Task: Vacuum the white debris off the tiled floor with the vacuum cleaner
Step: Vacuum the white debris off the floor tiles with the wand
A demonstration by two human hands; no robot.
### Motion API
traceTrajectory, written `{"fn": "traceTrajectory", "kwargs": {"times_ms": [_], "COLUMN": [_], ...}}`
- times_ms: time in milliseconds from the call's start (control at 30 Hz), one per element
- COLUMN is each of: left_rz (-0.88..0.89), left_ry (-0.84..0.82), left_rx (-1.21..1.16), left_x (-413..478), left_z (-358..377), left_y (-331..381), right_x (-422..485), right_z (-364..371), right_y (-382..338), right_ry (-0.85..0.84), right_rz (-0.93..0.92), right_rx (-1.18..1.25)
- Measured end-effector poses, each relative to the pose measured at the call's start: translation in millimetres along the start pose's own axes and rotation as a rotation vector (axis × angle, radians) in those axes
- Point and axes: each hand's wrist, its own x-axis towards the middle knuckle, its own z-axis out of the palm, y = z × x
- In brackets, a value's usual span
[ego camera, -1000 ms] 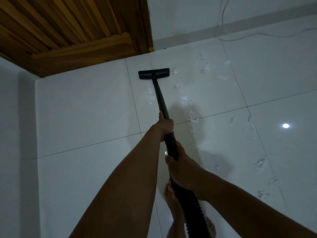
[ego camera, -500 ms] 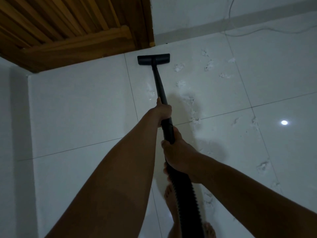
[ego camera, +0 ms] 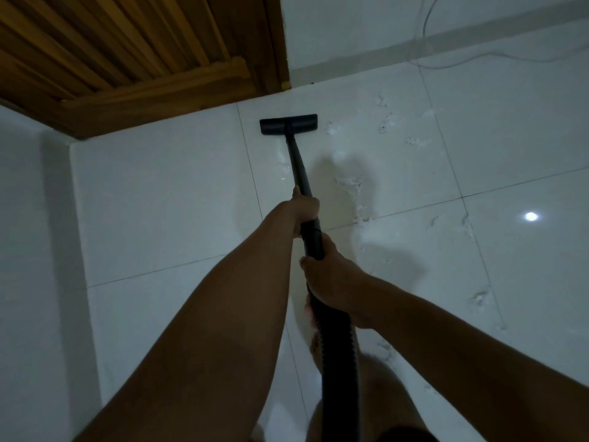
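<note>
A black vacuum floor head [ego camera: 288, 125] lies flat on the white tiled floor [ego camera: 165, 193], a little short of the wooden door. Its black wand [ego camera: 299, 167] runs back toward me. My left hand [ego camera: 302, 210] grips the wand higher up. My right hand [ego camera: 331, 282] grips it lower, where the ribbed hose [ego camera: 339, 362] begins. White debris [ego camera: 353, 186] lies scattered right of the wand, with more clumps near the head [ego camera: 331, 129] and further right [ego camera: 479, 298].
A slatted wooden door [ego camera: 134, 59] fills the upper left, with a white wall [ego camera: 25, 250] on the left and a baseboard [ego camera: 446, 36] at the back. A thin white cable [ego camera: 462, 60] trails on the floor at the back right. My bare feet [ego camera: 315, 346] stand beneath the hose.
The floor head went forward toward the door, then came back slightly; it now sits farther from the threshold than half a second ago. Both hands keep their grip.
</note>
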Motion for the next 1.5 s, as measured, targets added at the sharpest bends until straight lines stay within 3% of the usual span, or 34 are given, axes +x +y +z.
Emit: {"fn": "traceTrajectory", "kwargs": {"times_ms": [233, 900, 1033, 1133, 1500], "left_rz": [-0.044, -0.041, -0.037, -0.019, -0.004], "left_ry": [-0.025, 0.02, 0.001, -0.006, -0.003], "left_rx": [-0.043, -0.063, -0.073, -0.087, -0.073], "left_x": [0, 44, 40, 35, 0], "left_z": [-13, -48, -49, -45, -6], "left_y": [28, 87, 76, 60, -38], "right_x": [17, 50, 48, 41, 4], "right_z": [-4, -20, -14, -10, 19], "right_y": [-25, -97, -86, -73, 28], "right_ry": [0.067, 0.031, 0.005, 0.003, 0.015], "right_rz": [-0.019, 0.068, -0.003, 0.027, 0.017], "right_rx": [-0.211, -0.067, -0.184, -0.085, -0.072]}}
